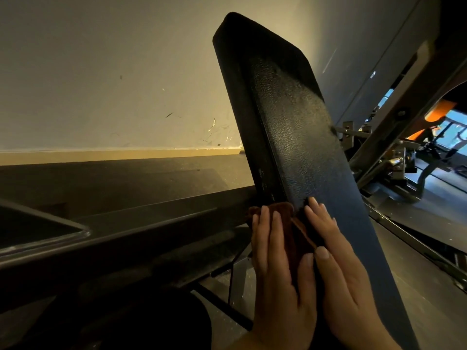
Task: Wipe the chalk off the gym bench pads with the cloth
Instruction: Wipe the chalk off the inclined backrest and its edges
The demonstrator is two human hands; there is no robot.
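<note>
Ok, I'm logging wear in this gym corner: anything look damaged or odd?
The wall beside the bench pad carries dark scratches and scuffs just above the skirting. The pad's upper part shows a pale haze, chalk or glare, I cannot tell.

The cloth [298,233] lies on the bench pad [298,137] (between both hands).

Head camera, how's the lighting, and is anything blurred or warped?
Head view: dim, with warm light on the wall; pad pale up top, glare or chalk unclear; lower left nearly black; picture edges bow from the wide lens; cloth, left hand and right hand fairly sharp.
</note>
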